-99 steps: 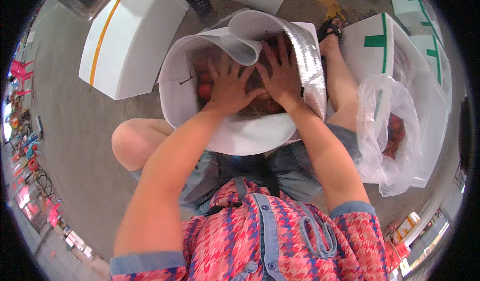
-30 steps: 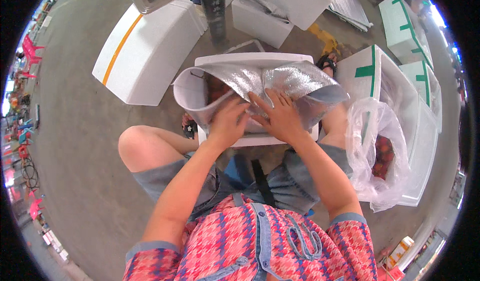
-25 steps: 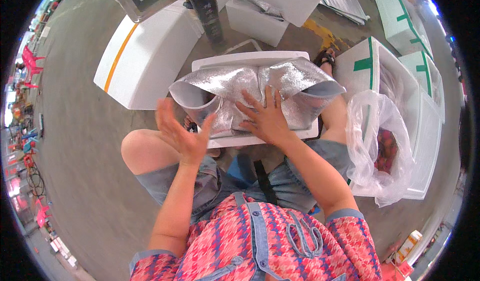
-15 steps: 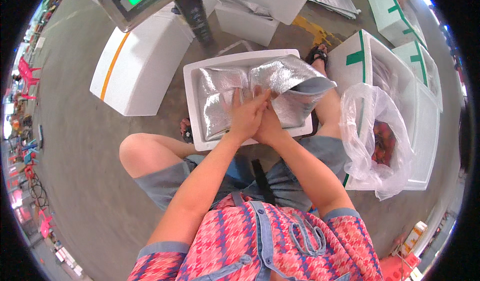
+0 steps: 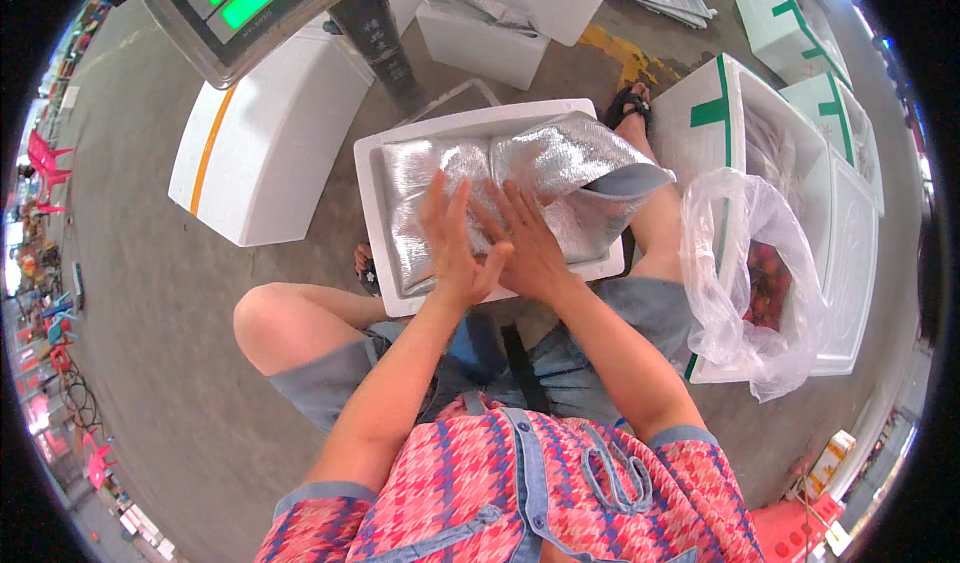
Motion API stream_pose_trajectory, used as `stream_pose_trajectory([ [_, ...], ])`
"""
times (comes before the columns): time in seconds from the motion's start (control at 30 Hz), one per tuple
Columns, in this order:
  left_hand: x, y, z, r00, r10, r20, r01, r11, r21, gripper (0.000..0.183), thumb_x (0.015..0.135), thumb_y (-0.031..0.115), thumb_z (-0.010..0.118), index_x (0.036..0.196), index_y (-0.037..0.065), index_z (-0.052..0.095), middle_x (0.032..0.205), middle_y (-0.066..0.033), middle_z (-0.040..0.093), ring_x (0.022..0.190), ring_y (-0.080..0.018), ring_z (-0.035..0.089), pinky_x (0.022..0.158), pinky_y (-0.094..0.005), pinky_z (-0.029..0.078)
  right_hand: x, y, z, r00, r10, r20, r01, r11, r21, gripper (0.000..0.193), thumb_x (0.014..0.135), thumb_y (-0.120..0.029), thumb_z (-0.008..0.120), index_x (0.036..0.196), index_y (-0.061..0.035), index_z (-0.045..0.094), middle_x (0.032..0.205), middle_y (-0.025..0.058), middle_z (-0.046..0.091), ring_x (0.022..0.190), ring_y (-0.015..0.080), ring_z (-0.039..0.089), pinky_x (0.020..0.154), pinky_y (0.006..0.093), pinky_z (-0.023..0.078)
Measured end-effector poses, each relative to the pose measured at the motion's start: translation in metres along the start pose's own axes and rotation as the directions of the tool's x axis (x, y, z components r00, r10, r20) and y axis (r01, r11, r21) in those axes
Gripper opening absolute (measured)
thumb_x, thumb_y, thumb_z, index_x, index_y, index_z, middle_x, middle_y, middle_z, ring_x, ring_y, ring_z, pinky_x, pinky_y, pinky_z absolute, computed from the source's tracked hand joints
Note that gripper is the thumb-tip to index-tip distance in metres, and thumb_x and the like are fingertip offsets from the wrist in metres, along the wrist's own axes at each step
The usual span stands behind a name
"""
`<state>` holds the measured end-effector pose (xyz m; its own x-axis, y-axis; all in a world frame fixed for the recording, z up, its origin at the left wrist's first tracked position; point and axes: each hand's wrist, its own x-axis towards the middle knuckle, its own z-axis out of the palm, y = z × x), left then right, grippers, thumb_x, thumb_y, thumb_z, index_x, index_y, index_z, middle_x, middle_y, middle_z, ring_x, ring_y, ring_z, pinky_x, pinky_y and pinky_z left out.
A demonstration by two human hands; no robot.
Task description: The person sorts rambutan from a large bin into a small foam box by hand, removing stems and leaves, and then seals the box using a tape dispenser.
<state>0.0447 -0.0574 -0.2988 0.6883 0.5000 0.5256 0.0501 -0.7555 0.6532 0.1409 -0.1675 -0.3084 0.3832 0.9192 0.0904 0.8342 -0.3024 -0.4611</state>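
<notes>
My left hand point(image 5: 457, 253) and right hand point(image 5: 528, 246), fingers apart, clamped nothing over the foil liner point(image 5: 575, 153); judged soft, light, slippery, best gripped by its two-o'clock rim point(image 5: 632, 182).

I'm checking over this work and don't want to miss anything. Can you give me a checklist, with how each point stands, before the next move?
1. White box sits open side up: ok.
2. Left end of the silver liner lies inside the box: ok.
3. Right end of the liner is folded flat: not ok; it gapes open and sticks out over the box's right edge.
4. Both hands rest on the liner: right hand ok; left hand is partly blurred, so cannot tell.
5. What lies under the liner: cannot tell; it is covered.
6. Plastic bag is apart from the box: ok; it is off to the right.
</notes>
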Motion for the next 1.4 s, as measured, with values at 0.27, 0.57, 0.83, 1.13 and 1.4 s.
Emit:
stream_pose_trajectory([
  [0.27,-0.003,-0.009,-0.078,0.909,-0.357,-0.217,0.376,0.925,0.057,0.105,0.080,0.031,0.078,0.153,0.003,0.008,0.154,-0.0251,0.017,0.141,-0.0364,0.024,0.114,-0.0443,0.023,0.040,-0.032,-0.039,0.988,0.127,0.091,-0.111,0.981,-0.159,0.079,0.079,-0.044,0.070,0.148,-0.0238,0.038,0.126,0.0135,0.052,0.116,0.0319,0.046,0.099,0.0469,0.033],
  [0.57,-0.009,-0.037,-0.081,0.725,-0.679,-0.117,0.599,0.705,-0.380,0.088,0.086,0.011,0.072,0.152,0.004,0.014,0.147,-0.0155,0.034,0.129,-0.0267,0.040,0.108,-0.0367,0.033,0.062,-0.029,0.013,0.971,-0.053,-0.234,0.101,0.975,0.200,0.033,0.076,-0.004,0.061,0.108,-0.0017,0.056,0.130,0.0147,0.056,0.119,0.0340,0.054,0.104,0.0453,0.042],
  [0.83,0.005,-0.067,-0.070,0.297,-0.952,-0.078,0.556,0.239,-0.796,0.032,0.097,0.016,0.059,0.120,-0.005,0.058,0.115,-0.0099,0.062,0.097,-0.0186,0.060,0.086,-0.0357,0.048,0.039,-0.006,0.016,0.949,-0.297,-0.106,0.307,0.946,0.105,0.042,0.075,-0.004,0.061,0.117,-0.0052,0.058,0.133,0.0052,0.058,0.127,0.0282,0.052,0.112,0.0490,0.031],
  [1.13,0.006,-0.020,-0.009,0.886,-0.316,0.340,0.203,0.923,0.328,0.055,0.096,0.025,0.053,0.148,0.011,0.037,0.158,-0.0160,0.023,0.146,-0.0359,0.020,0.115,-0.0493,0.018,0.026,-0.024,0.011,0.959,-0.110,0.260,0.120,0.992,-0.024,0.042,0.083,-0.017,0.059,0.124,-0.0080,0.060,0.133,0.0119,0.056,0.133,0.0311,0.044,0.114,0.0482,0.027],
  [1.4,0.016,-0.006,0.021,0.778,-0.531,0.335,0.373,0.820,0.434,0.066,0.098,0.051,0.039,0.149,0.010,0.035,0.156,-0.0266,0.018,0.147,-0.0418,0.007,0.115,-0.0554,-0.001,-0.035,-0.035,-0.021,0.931,0.355,0.088,-0.330,0.712,0.619,0.041,0.082,-0.009,0.056,0.122,-0.0032,0.060,0.117,0.0198,0.062,0.118,0.0355,0.054,0.101,0.0451,0.042],
])
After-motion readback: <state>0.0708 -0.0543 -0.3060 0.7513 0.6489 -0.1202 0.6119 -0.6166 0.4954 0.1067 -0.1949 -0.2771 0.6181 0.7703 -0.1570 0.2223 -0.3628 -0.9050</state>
